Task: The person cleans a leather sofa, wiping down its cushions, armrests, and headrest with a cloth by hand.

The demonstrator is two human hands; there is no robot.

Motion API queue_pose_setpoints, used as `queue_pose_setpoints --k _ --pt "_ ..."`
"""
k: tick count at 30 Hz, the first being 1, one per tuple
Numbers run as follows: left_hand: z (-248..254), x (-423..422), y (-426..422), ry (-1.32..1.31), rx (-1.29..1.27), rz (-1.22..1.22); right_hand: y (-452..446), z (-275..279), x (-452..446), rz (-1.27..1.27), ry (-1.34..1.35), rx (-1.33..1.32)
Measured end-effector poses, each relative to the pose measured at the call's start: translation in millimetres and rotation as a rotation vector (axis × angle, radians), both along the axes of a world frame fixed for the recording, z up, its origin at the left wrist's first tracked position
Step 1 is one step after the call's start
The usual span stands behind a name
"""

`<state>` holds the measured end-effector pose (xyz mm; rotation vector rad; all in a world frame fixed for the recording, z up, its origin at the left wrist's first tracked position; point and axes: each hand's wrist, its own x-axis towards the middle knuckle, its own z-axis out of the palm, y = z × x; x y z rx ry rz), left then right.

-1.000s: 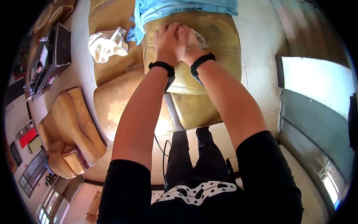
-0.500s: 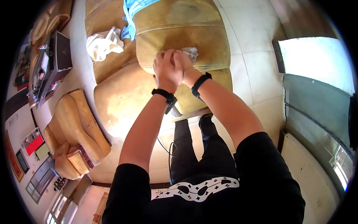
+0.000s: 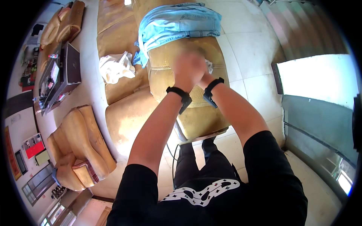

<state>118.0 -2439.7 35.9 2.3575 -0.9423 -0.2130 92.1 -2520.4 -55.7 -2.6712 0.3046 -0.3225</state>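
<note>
My left hand [image 3: 184, 71] and my right hand [image 3: 201, 71] are together over the tan padded sofa arm [image 3: 203, 116], and both wear black wristbands. Blur hides the fingers, so I cannot tell whether anything is between them. Just right of the hands, partly behind them, lies a small crumpled white piece [image 3: 209, 66] that looks like tissue or cloth. Beyond my hands a light blue denim garment [image 3: 177, 22] is spread over the sofa. To the left, a crumpled white cloth [image 3: 117, 67] rests on the seat.
A tan armchair [image 3: 81, 147] stands at left. Behind it is a dark low table [image 3: 69, 64] with several small items. At right are a bright white panel [image 3: 316, 77] and a grey-green surface [image 3: 316, 116]. A thin black cable [image 3: 172, 154] hangs beside my legs.
The view has shifted, so more of the denim garment shows. My joined hands have moved up and away over the sofa arm and are now blurred. The white cloths stay in place.
</note>
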Motion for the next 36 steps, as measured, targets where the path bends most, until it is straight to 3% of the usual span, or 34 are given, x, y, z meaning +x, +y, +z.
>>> queue_pose_setpoints --k 3,4,9,14,20,24,29,36 --pt "-26.4 24.1 -29.4 -0.029 0.092 0.003 -19.7 -10.2 16.8 -0.025 0.191 -0.369" --pt "-68.2 27.8 -29.3 -0.21 -0.109 0.066 -20.0 -18.2 16.6 -0.034 0.23 -0.436" --pt "-81.7 42.1 -26.7 -0.213 -0.171 -0.037 -18.7 -38.6 25.7 -0.027 0.183 -0.531" --pt "-80.5 48.4 -29.1 -0.195 -0.193 -0.06 -16.8 -28.4 24.7 -0.014 0.26 -0.452" --pt "-82.3 46.6 -27.4 -0.201 -0.223 -0.051 -12.9 -30.5 27.2 -0.054 0.265 -0.583" --pt "-84.8 45.1 -29.2 -0.162 -0.157 -0.043 -11.9 -41.6 24.8 -0.057 0.116 -0.48" --pt "-87.9 45.4 -29.4 -0.195 -0.136 -0.05 -15.6 -34.0 26.0 -0.027 0.162 -0.345" --pt "-87.7 46.0 -27.7 -0.211 -0.157 -0.056 -13.9 -45.7 25.9 -0.051 0.184 -0.457"
